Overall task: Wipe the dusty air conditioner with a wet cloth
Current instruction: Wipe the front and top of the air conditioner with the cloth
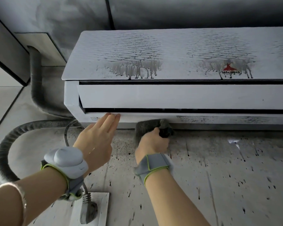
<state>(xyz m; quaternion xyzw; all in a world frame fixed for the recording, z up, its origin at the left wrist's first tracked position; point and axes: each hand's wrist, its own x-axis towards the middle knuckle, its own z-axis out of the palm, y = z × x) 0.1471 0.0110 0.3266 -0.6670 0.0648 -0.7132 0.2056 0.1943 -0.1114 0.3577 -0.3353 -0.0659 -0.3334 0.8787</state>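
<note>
A white wall-mounted air conditioner [178,95] fills the upper middle and right. Its front panel carries grey dust in a scale pattern, dirty drip streaks and a red logo [230,69]. My left hand [96,139] has straight fingers, and their tips press the unit's lower edge below the louvre. My right hand [153,142] grips a dark grey wet cloth [155,126] and holds it against the underside of the unit, near the wall.
The wall [219,168] below the unit is streaked with dark drips. A grey insulated hose [10,141] loops at the left. A power cable [66,131] runs down to a plug [88,209] in a white socket plate [103,198].
</note>
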